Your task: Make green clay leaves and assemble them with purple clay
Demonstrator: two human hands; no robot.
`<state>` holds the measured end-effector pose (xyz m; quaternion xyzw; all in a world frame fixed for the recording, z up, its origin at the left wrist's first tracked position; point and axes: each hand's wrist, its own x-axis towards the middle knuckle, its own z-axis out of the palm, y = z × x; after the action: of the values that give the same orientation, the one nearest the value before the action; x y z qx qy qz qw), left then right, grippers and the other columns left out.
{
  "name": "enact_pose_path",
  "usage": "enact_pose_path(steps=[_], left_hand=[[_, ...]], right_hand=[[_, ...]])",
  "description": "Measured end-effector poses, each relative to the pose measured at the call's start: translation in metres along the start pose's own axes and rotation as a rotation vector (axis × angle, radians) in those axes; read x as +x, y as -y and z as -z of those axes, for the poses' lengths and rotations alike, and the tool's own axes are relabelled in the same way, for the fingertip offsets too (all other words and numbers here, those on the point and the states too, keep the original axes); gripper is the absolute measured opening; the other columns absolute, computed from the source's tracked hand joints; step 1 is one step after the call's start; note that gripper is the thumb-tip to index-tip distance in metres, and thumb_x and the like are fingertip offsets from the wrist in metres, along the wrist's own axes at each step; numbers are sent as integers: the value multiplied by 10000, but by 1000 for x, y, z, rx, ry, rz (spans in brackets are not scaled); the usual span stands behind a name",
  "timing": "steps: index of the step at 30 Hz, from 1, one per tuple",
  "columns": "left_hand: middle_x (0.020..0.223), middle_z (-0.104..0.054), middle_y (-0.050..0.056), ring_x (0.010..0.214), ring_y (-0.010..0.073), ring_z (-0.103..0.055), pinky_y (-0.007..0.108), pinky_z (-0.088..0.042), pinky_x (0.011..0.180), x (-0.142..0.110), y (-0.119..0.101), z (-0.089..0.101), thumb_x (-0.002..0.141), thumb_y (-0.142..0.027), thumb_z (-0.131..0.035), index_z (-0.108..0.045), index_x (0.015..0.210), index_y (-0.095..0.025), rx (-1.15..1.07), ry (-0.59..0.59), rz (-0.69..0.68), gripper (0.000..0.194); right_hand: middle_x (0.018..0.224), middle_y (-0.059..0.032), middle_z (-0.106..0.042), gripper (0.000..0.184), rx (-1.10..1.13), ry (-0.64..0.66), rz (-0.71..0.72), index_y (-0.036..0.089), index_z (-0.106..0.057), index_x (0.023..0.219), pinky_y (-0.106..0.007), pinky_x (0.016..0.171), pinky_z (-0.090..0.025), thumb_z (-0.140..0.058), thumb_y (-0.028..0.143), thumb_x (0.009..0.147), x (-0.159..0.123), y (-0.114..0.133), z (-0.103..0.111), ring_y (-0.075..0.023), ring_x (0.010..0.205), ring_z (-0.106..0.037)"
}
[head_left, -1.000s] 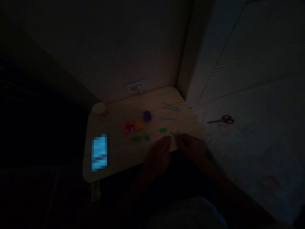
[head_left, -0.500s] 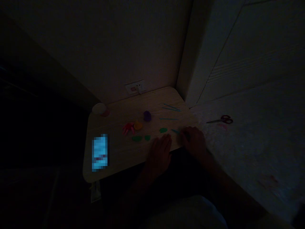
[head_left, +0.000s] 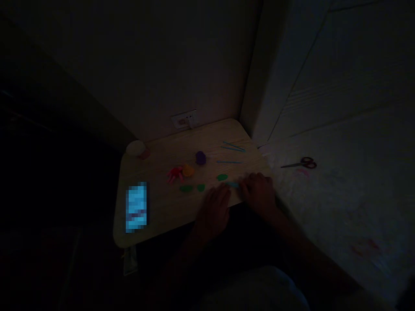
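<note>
The room is very dark. On the small wooden table (head_left: 162, 211), my right hand (head_left: 259, 192) is curled over the right end of a thin blue-green strip (head_left: 232, 184). My left hand (head_left: 214, 209) lies by the strip's left end, fingers stretched forward on the tabletop; whether they touch it is unclear. Just beyond the strip is a green leaf-shaped piece (head_left: 222, 177). Two more green pieces, one small (head_left: 201, 187) and one longer (head_left: 186, 188), lie left of my left hand. Several thin blue sticks (head_left: 229, 162) rest farther back.
A purple lump (head_left: 200, 158), an orange piece (head_left: 188, 170) and a red-and-pink piece (head_left: 175, 173) sit mid-table. A lit, blurred screen (head_left: 136, 207) lies left, a pale round container (head_left: 135, 148) behind it. Scissors (head_left: 303, 163) lie right of the table, a wall socket (head_left: 183, 119) behind.
My right hand has moved a little left and nearer my left hand, bringing the blue-green strip along. My left hand has drawn slightly back and left.
</note>
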<state>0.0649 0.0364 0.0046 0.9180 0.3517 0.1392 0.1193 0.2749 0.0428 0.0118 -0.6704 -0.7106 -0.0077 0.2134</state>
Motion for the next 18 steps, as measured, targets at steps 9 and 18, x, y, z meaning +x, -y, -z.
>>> enact_pose_path(steps=[9, 18], left_hand=[[1567, -509, 177, 1477, 314, -447, 526, -380, 1224, 0, 0, 1, 922, -116, -510, -465, 1500, -109, -38, -4, 14, 580], [1519, -540, 177, 1418, 316, -494, 511, -401, 1205, 2, -2, 4, 907, -118, -541, -497, 1462, -121, -31, -12, 29, 557]], right_hand=[[851, -115, -636, 290, -107, -72, -15, 222, -751, 705, -420, 756, -373, -645, 309, 961, 0, 7, -9, -280, 882, -521], [876, -110, -618, 323, -31, -18, -66, 213, -779, 753, -416, 798, -353, -596, 320, 997, 3, 2, -9, -272, 906, -519]])
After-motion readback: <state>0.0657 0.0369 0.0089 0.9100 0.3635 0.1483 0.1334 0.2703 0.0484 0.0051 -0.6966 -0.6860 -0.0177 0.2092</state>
